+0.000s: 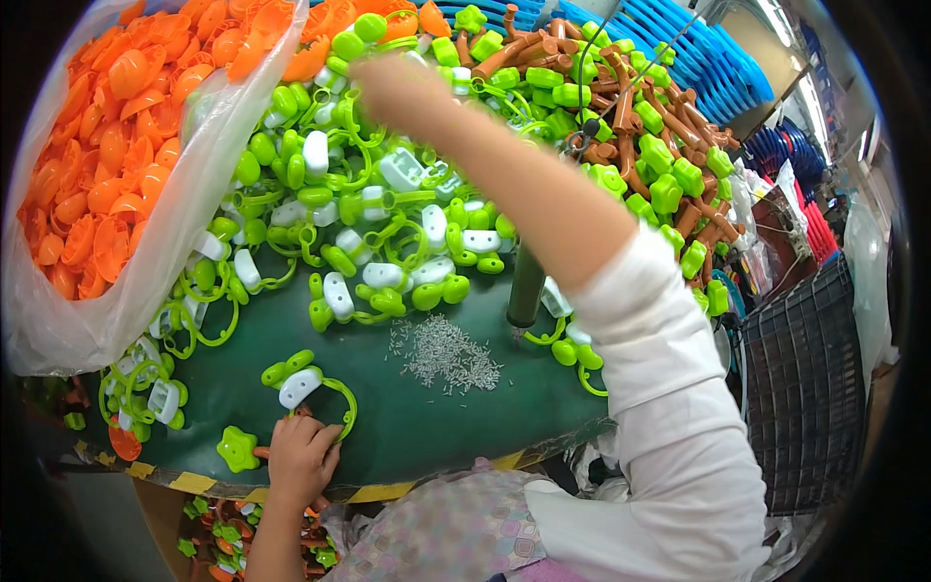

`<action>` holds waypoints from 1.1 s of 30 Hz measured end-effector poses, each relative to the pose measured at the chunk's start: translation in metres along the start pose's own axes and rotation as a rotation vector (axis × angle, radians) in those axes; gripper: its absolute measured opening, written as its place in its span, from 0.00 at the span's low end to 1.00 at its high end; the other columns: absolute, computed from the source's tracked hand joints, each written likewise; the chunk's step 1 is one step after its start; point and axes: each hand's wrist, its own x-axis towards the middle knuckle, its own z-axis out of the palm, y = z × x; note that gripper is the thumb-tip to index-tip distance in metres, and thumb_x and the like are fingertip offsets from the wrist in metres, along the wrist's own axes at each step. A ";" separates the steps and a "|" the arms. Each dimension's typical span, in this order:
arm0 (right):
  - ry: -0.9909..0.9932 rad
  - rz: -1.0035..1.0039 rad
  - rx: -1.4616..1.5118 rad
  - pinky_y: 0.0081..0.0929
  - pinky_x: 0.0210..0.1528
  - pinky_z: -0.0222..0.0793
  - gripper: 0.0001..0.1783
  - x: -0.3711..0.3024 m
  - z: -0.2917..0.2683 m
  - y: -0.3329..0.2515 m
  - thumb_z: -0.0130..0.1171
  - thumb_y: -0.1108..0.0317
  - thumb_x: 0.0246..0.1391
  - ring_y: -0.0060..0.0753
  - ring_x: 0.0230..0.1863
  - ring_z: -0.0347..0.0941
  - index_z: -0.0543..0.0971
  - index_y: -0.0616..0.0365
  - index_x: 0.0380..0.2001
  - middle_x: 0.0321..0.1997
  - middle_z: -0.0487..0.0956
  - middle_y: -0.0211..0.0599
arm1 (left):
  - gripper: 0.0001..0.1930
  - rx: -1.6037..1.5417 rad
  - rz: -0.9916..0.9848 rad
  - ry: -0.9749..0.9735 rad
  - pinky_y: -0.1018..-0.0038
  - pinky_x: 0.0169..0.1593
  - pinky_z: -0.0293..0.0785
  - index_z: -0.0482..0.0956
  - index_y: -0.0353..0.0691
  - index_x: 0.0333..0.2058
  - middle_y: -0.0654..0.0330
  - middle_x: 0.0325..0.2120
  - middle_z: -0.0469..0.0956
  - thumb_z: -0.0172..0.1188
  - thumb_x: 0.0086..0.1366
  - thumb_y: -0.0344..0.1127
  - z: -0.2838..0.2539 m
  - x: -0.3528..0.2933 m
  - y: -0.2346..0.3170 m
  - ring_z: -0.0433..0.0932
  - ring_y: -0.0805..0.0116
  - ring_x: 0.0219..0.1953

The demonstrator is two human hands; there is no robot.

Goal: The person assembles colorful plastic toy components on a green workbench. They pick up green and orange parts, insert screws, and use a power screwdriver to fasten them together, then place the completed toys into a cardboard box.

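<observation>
Near the table's front edge, my left hand (303, 456) is closed around a brown plastic branch-shaped piece (262, 452), mostly hidden under the fingers. A lime green flower-shaped knob (238, 449) sits at its left end. Just beyond my fingertips lies a white block (300, 388) with a green ring (344, 407) and green oval knobs, touching or nearly touching the hand. My right arm reaches far across the table, and my right hand (402, 92) is over the far part of the heap of green-and-white pieces (383, 276). Motion smears its fingers.
Small silvery screws (441, 354) lie in a loose pile mid-table. A dark cylindrical power screwdriver (526, 291) hangs upright beside my right arm. Orange shells (107, 165) fill a clear plastic bag at left. Brown pieces with green knobs (669, 175) are heaped far right, by a black crate (805, 388).
</observation>
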 end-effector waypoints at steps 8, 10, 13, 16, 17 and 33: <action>-0.313 0.614 -0.302 0.48 0.61 0.71 0.30 -0.001 0.036 0.176 0.58 0.63 0.51 0.57 0.60 0.72 0.75 0.53 0.60 0.63 0.73 0.44 | 0.14 -0.057 -0.002 0.024 0.61 0.40 0.68 0.85 0.44 0.36 0.63 0.29 0.75 0.71 0.46 0.29 0.000 0.004 -0.001 0.75 0.59 0.35; -0.269 0.537 -0.323 0.45 0.62 0.70 0.26 -0.007 0.033 0.167 0.60 0.63 0.50 0.57 0.58 0.71 0.78 0.54 0.55 0.60 0.74 0.42 | 0.14 -0.057 -0.014 0.020 0.61 0.40 0.68 0.85 0.44 0.36 0.63 0.28 0.75 0.71 0.46 0.29 0.000 0.002 -0.002 0.75 0.59 0.35; -0.263 0.354 -0.518 0.44 0.57 0.70 0.21 -0.014 0.020 0.157 0.61 0.65 0.51 0.53 0.55 0.72 0.81 0.53 0.50 0.56 0.76 0.38 | 0.14 -0.059 -0.028 -0.001 0.61 0.40 0.67 0.84 0.44 0.36 0.62 0.29 0.75 0.71 0.46 0.29 -0.001 0.002 -0.002 0.75 0.58 0.35; 0.097 0.155 -0.713 0.43 0.47 0.69 0.16 -0.034 -0.007 0.138 0.61 0.68 0.50 0.46 0.48 0.73 0.81 0.51 0.45 0.50 0.77 0.33 | 0.15 -0.065 -0.014 0.005 0.60 0.40 0.67 0.84 0.43 0.36 0.61 0.30 0.75 0.72 0.46 0.29 0.001 0.001 -0.003 0.75 0.57 0.36; 0.298 0.052 -0.727 0.41 0.42 0.69 0.13 -0.044 -0.017 0.128 0.62 0.69 0.47 0.42 0.45 0.73 0.81 0.51 0.39 0.47 0.78 0.30 | 0.15 -0.064 -0.010 0.004 0.60 0.40 0.67 0.84 0.43 0.36 0.60 0.31 0.75 0.72 0.47 0.30 0.001 0.002 -0.004 0.75 0.56 0.36; -0.229 0.627 2.179 0.32 0.45 0.82 0.30 -0.256 -0.021 -0.135 0.54 0.61 0.70 0.43 0.49 0.82 0.64 0.68 0.67 0.61 0.75 0.49 | 0.27 -1.229 -0.344 0.618 0.66 0.56 0.75 0.67 0.31 0.62 0.52 0.51 0.77 0.64 0.69 0.33 -0.023 0.033 0.033 0.78 0.62 0.53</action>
